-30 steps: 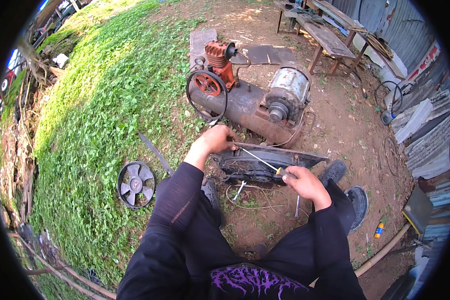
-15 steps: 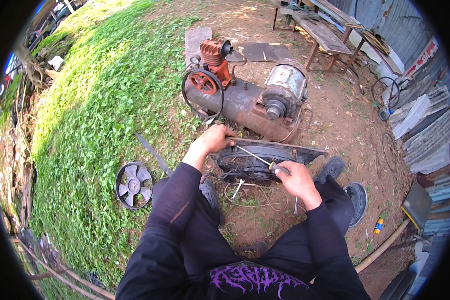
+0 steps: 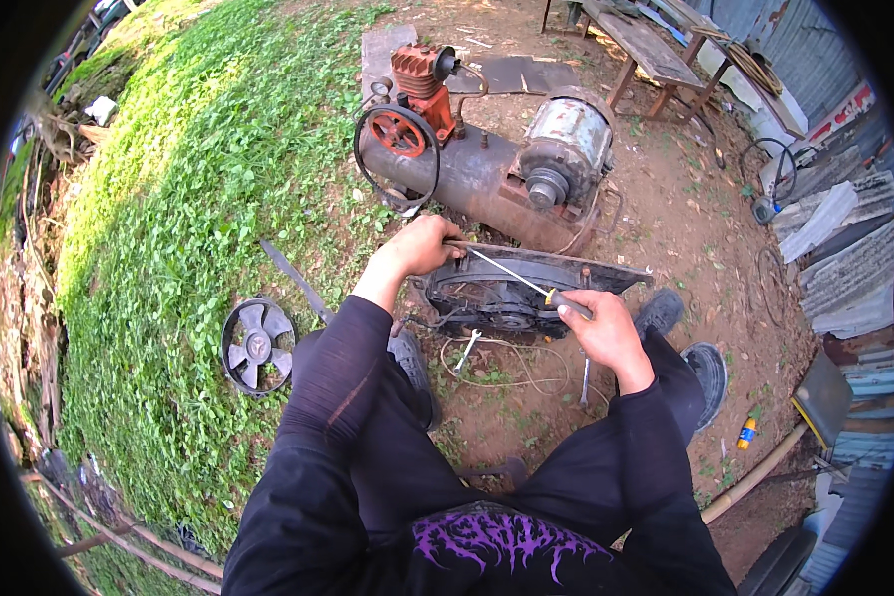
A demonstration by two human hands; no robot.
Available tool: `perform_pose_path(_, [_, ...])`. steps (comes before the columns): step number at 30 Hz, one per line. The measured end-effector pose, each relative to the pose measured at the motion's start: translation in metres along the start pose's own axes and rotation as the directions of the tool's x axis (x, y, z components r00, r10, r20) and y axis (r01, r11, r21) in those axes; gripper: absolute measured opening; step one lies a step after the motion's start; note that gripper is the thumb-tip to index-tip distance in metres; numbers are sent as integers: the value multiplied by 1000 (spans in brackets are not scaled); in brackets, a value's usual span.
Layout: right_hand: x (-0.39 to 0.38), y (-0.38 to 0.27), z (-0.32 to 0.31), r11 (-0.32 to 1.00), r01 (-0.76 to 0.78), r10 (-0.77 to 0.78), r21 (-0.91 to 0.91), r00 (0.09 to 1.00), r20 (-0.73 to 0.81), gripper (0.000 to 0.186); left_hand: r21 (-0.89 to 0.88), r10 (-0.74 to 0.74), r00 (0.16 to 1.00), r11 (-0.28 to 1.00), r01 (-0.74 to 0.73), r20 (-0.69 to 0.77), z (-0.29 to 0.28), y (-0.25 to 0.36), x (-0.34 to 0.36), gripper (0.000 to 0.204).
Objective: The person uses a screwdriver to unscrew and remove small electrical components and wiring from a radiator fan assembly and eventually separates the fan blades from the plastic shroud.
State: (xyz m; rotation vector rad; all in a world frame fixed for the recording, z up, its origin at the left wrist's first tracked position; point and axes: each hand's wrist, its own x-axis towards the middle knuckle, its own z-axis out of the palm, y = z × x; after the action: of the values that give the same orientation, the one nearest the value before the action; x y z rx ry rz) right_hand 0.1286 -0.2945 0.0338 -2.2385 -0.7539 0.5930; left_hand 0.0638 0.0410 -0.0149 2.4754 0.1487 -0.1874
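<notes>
My right hand [image 3: 611,333] is closed around the dark handle of a screwdriver [image 3: 512,273]. Its long shaft slants up to the left, and the tip meets the top left part of a black fan shroud [image 3: 487,290] standing upright between my feet. At that corner, the fingers of my left hand [image 3: 417,246] are closed over the shroud's upper edge, close to the screwdriver tip. What lies under those fingertips is hidden. On the dirt in front of the shroud are a wrench [image 3: 467,351] and a second wrench [image 3: 585,380], with a thin cord [image 3: 521,377] looped around there.
Just beyond the shroud stands a rusty air compressor [image 3: 467,184] with a red pump and a motor. A grey fan in a ring [image 3: 258,347] and a long flat blade [image 3: 296,281] lie on the grass to the left. A black bucket [image 3: 707,387] sits beside my right leg.
The scene sits slightly higher in the picture. My right hand and the screwdriver handle have shifted a little to the right; the tip stays near my left hand, which keeps its hold.
</notes>
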Motion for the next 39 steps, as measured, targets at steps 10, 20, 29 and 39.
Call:
perform_pose_path(10, [-4, -8, 6, 998, -16, 17, -56, 1000, 17, 31, 23, 45, 999, 999, -45, 7, 1, -4, -2, 26])
perform_pose_path(20, [-8, -15, 27, 981, -184, 177, 66, 979, 99, 32, 37, 36, 998, 999, -34, -51, 1, -4, 7, 27])
perform_pose_path(29, [-12, 14, 5, 919, -226, 305, -324, 927, 219, 33, 66, 29, 996, 998, -23, -83, 4, -1, 14, 29])
perform_pose_path(39, [-7, 52, 16, 898, -223, 334, -380, 907, 257, 33, 191, 35, 995, 981, -17, -92, 16, 5, 23, 41])
